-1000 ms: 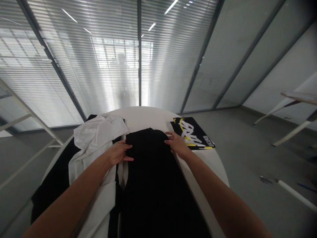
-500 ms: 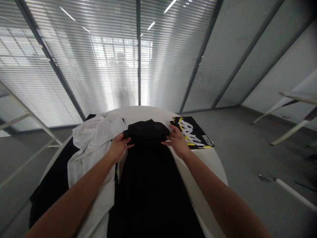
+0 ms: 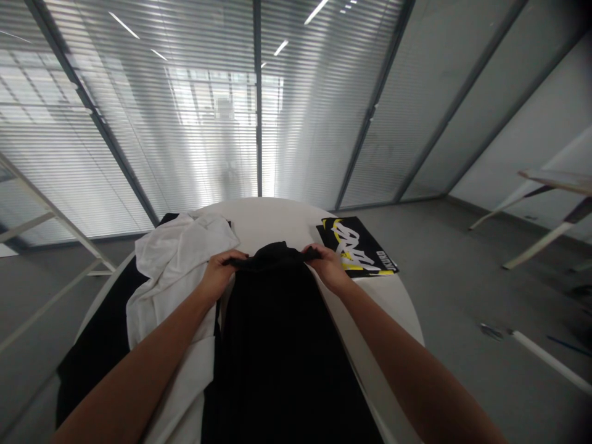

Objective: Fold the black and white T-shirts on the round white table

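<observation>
A long black garment (image 3: 282,345) stretches from the middle of the round white table (image 3: 259,216) down past the bottom of the view. Its far end is bunched up. My left hand (image 3: 219,274) is closed on the left corner of that end, and my right hand (image 3: 327,266) pinches the right corner. Whether the garment is a shirt or trousers I cannot tell. Close by my left forearm lies a crumpled white garment (image 3: 171,265), on top of other black cloth (image 3: 102,351). To the right of my right hand is a folded black garment (image 3: 363,243) with white and yellow lettering.
Glass panels with blinds (image 3: 198,142) stand behind the table. A white metal frame (image 3: 53,209) is at the left. On the right are a wooden-topped table (image 3: 562,180) and, on the floor, a white bar (image 3: 550,361) beside a small tool (image 3: 491,332).
The far end of the black garment has come down towards me and flattened. Both hands have gone from spread fingers to a closed grip on its corners.
</observation>
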A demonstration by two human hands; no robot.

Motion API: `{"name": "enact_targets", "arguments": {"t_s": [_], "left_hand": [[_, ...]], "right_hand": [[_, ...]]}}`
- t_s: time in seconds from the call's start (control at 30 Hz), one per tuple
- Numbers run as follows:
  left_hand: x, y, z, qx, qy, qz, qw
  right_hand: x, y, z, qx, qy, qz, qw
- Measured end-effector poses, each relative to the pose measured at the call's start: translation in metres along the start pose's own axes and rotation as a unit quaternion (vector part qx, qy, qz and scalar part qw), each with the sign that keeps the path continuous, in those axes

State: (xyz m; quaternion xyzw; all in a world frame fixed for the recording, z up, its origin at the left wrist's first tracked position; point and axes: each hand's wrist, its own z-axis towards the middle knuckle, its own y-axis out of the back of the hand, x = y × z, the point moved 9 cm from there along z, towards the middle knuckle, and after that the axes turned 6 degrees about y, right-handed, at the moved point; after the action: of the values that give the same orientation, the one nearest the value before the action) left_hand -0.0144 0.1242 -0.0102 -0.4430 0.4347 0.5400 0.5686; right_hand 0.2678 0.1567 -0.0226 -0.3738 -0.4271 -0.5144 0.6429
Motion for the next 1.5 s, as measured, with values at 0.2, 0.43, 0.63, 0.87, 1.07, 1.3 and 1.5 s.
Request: {"name": "enact_targets", "arguments": {"t_s": [0.2,0.43,0.63,0.87,1.07,1.3,1.5], "left_hand": [[-0.015,0.000,0.001,0.024,-0.083,-0.037,0.996],[-0.017,0.002,0.003,0.020,-0.086,0.046,0.995],[-0.018,-0.006,0.000,0.074,-0.073,0.143,0.984],[-0.016,-0.007,-0.002,0.099,-0.061,0.177,0.977],[-0.016,-0.004,-0.003,0.095,-0.030,0.202,0.974],[-0.022,-0.015,-0.009,0.035,-0.075,0.431,0.898],[-0.040,-0.035,-0.023,0.044,-0.154,0.540,0.826]], "right_hand": [[0.020,-0.001,-0.001,0.027,0.096,0.034,0.994],[0.018,-0.004,0.000,0.015,0.088,-0.066,0.994],[0.015,-0.007,-0.003,0.043,0.068,-0.036,0.996],[0.031,-0.022,-0.007,0.151,0.122,-0.129,0.972],[0.038,-0.032,-0.017,0.218,0.114,-0.208,0.947],[0.047,-0.032,-0.016,0.162,0.142,-0.334,0.918],[0.047,-0.049,-0.020,0.160,0.184,-0.411,0.879]]}}
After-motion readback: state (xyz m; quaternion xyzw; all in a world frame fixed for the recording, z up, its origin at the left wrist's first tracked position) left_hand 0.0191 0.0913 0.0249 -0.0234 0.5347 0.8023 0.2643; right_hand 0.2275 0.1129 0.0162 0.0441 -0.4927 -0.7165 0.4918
